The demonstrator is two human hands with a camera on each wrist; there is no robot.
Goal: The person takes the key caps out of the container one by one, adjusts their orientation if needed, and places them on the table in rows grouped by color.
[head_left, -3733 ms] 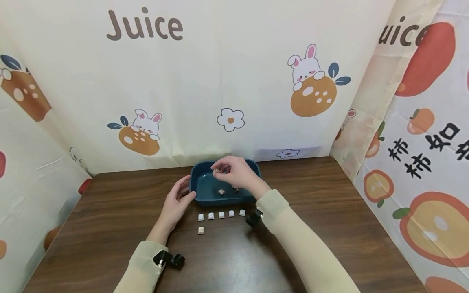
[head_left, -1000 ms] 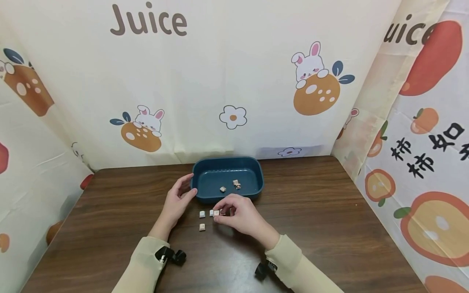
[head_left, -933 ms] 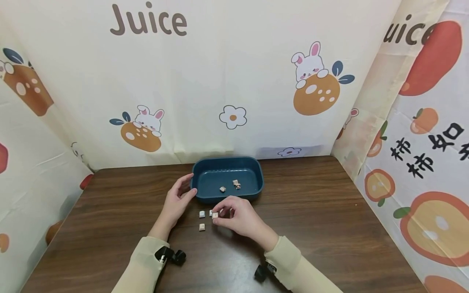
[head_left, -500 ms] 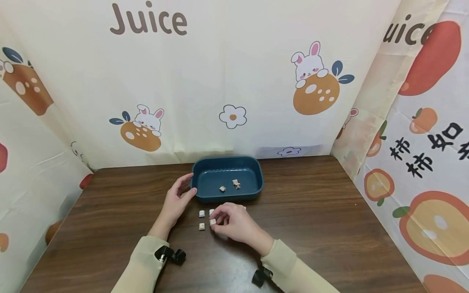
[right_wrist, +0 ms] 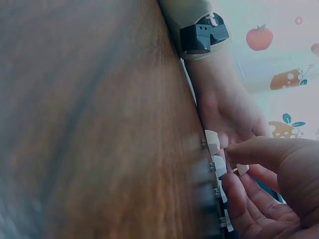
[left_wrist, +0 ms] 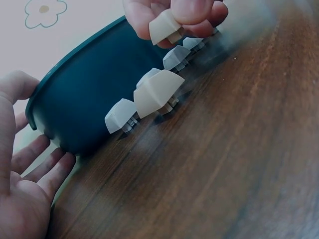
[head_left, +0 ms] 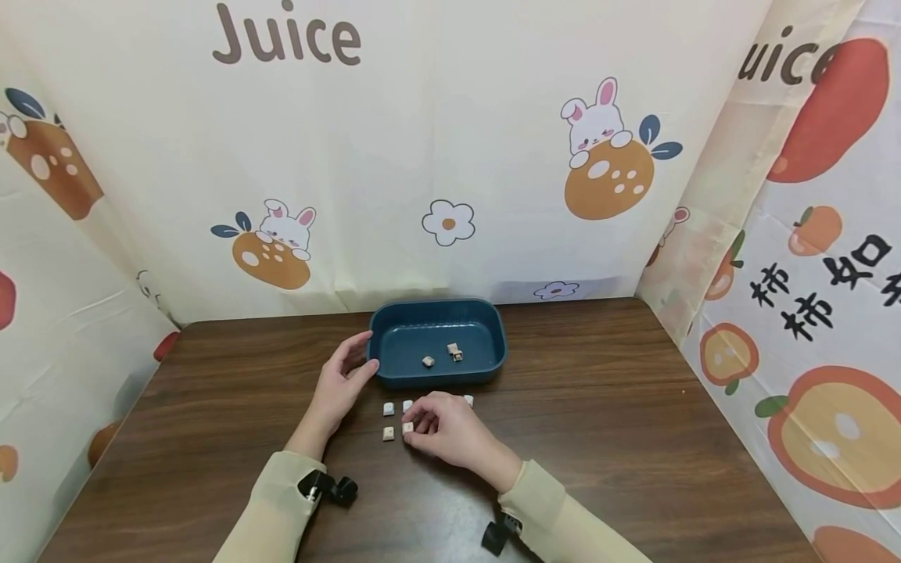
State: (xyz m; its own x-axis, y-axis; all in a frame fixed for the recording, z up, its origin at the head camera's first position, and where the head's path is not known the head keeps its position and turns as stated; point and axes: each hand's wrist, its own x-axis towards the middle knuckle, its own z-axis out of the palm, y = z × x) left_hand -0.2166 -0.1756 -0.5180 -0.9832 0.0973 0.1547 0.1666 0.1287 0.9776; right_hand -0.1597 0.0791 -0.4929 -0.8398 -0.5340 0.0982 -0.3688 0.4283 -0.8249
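My right hand [head_left: 450, 430] pinches a cream keycap [head_left: 408, 428] between thumb and fingertips, close over the table. Another cream keycap [head_left: 389, 434] sits just left of it. Behind these runs a row of white keycaps [head_left: 389, 409], partly covered by my right hand. In the left wrist view the pinched keycap [left_wrist: 164, 26] shows at the fingertips, and the cream keycap [left_wrist: 157, 92] stands in front of the white ones. My left hand [head_left: 339, 385] touches the left end of a dark blue tray [head_left: 438, 382] with loosely extended fingers.
Inside the tray lie a few loose keycaps [head_left: 454, 352], with one [head_left: 428, 361] apart from the others. A brown wooden table [head_left: 605, 438] spreads under everything. Behind the tray hangs a printed cloth [head_left: 394, 156].
My right hand has brought a keycap out of the tray, past the white row, and lowered it beside the front cream keycap. My left hand stays at the tray.
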